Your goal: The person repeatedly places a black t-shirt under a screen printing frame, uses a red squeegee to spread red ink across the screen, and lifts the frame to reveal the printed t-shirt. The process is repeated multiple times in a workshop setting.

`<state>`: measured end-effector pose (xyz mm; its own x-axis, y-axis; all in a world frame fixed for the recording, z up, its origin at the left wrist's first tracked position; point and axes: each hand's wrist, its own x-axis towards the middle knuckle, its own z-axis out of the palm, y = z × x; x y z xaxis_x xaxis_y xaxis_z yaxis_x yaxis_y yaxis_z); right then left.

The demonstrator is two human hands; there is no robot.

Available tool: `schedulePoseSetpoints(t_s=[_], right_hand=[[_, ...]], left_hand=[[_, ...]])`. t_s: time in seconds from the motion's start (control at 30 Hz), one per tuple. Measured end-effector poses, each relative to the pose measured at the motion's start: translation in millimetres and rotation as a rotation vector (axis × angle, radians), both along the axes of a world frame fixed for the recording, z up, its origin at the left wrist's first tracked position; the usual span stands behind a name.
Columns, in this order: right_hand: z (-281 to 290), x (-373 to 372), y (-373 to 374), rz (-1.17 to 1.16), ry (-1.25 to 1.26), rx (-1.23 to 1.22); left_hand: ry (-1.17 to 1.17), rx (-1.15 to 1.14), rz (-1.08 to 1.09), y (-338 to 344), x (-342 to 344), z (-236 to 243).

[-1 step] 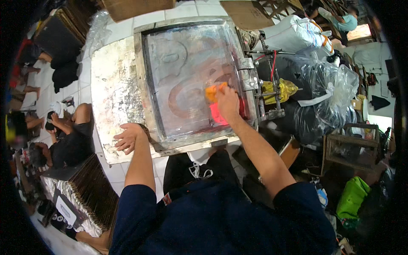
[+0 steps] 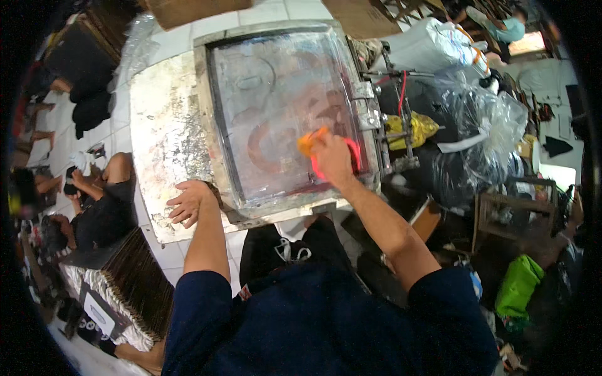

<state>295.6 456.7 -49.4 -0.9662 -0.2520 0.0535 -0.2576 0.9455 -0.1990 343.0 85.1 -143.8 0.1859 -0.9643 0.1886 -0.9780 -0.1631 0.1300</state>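
A screen-printing frame (image 2: 202, 94) with a greyish mesh lies in front of me on a worn whitish board (image 2: 157, 113). My right hand (image 2: 333, 161) is closed on an orange cloth (image 2: 308, 143), crumpled and pressed to the lower right of the mesh. A bright pink patch (image 2: 355, 153) shows around that hand; whether it is ink or something lying there, I cannot tell. Faint curved shapes mark the mesh. To the left of the frame, my left hand (image 2: 193, 202) rests on the board with fingers spread, holding nothing.
Metal hinge clamps (image 2: 370, 116) hold the frame's right side, beside a yellow plastic bag (image 2: 423, 131). Further right are clear plastic wrapping (image 2: 495, 119) and a white sack (image 2: 433, 50). A stack of boards (image 2: 135, 279) stands at lower left, near a seated person (image 2: 106, 200).
My right hand and the orange cloth have shifted slightly on the mesh, and the cloth is tilted differently. Less of the pink patch shows below the hand. My left hand stays on the board.
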Motion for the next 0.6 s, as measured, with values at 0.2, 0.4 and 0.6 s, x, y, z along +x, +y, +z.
schedulePoseSetpoints(t_s=[0.2, 0.4, 0.6], right_hand=[[24.1, 1.9, 44.6, 0.239, 0.012, 0.194], [-11.5, 27.2, -20.2, 0.1, 0.189, 0.156], [-39.0, 16.3, 17.9, -0.534, 0.008, -0.29]], left_hand=[[-0.036, 0.126, -0.04, -1.0, -19.6, -13.3], [-0.035, 0.085, 0.002, 2.0, -17.6, -6.1], [-0.055, 0.175, -0.156, 1.6, -25.5, -13.6]])
